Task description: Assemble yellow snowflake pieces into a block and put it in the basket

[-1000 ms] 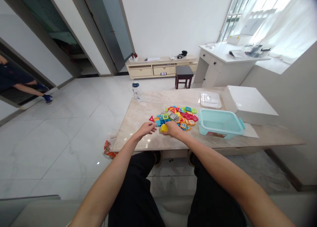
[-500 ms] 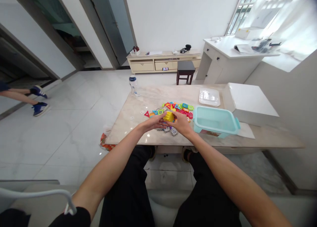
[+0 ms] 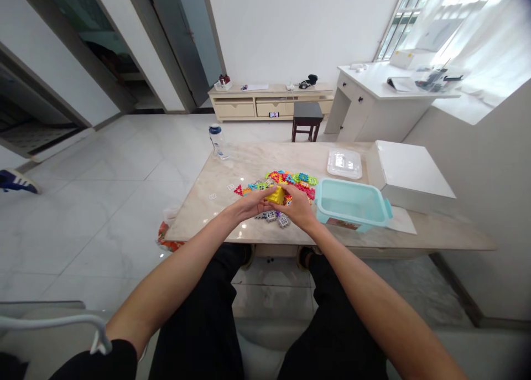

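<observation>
1. Head view: left hand (image 3: 252,204) and right hand (image 3: 299,207) together hold one yellow, blocky plastic piece (image 3: 275,195).
2. One second ago, only the right hand gripped yellow; handling became two-handed.
3. The piece is over the multicoloured plastic pile (image 3: 305,185).

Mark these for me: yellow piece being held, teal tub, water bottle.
Yellow piece (image 3: 276,195): head view, on its exposed yellow surface.
Teal tub (image 3: 352,204): head view, on its bare interior.
Water bottle (image 3: 218,143): head view, on its clear body.
</observation>
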Motion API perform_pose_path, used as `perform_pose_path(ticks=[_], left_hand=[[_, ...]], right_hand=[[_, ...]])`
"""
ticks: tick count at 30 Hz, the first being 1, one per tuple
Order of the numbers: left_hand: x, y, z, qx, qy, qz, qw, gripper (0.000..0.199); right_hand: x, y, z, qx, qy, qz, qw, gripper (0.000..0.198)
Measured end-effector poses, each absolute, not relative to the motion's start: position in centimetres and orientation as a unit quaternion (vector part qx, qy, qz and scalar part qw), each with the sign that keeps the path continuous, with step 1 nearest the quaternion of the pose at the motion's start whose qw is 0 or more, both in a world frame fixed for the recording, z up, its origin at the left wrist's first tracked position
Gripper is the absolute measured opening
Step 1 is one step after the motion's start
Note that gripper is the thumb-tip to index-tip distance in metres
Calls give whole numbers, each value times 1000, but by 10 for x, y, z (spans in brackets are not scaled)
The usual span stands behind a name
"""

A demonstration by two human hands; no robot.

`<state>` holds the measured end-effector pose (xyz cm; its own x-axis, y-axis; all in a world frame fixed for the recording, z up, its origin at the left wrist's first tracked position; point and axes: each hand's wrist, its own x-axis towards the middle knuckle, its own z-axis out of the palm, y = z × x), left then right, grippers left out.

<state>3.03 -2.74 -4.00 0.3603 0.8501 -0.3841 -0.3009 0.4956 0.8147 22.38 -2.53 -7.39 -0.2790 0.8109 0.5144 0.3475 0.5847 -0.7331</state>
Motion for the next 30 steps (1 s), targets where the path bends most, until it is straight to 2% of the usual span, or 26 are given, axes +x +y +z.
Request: perform_pose_path(ticks=[6,14,19,22,26,30], left_hand=[[29,-37,-39,341,437,384,738,26],[29,-40,-40,408,422,367,721,51],[24,-46,-39,460,443,345,688,65],[22,-47,-37,530,494,326,607,65],[22,-51,-34,673,527,333,399,51],[25,-59,-32,725,570,303,238,37]], right_hand=[[221,-25,-73,-374,-771,256,449,52],[212,-28,-66,-365,-782,303,406,45],[208,-33,-69,-375,-785,277,408,47],[207,-32,-72,-419,-787,233,388,41],[205,-28,-74,-486,-776,177,361,44],[197,-27,-74,-463,-796,147,360,43]])
